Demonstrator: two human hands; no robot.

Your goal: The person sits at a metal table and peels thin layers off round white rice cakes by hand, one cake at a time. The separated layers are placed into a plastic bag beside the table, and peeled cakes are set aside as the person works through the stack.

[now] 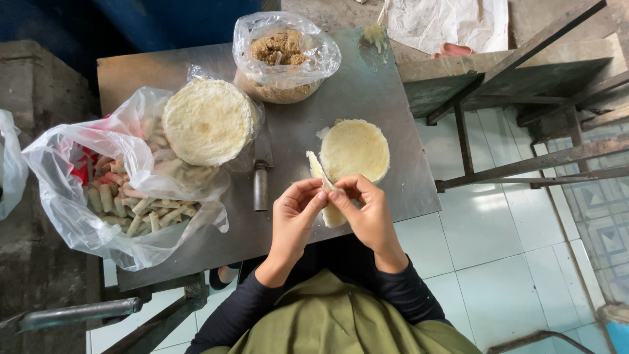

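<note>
Both hands work close to the body: left hand (293,213) and right hand (369,213) pinch one thin wrapper (325,190) between closed fingertips, folding it over the metal table (406,177) edge, wrapper stack (354,149) just beyond for easy reach.

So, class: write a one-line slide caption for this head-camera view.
Both hands, left hand and right hand, fold a thin wrapper over a metal table.
</note>
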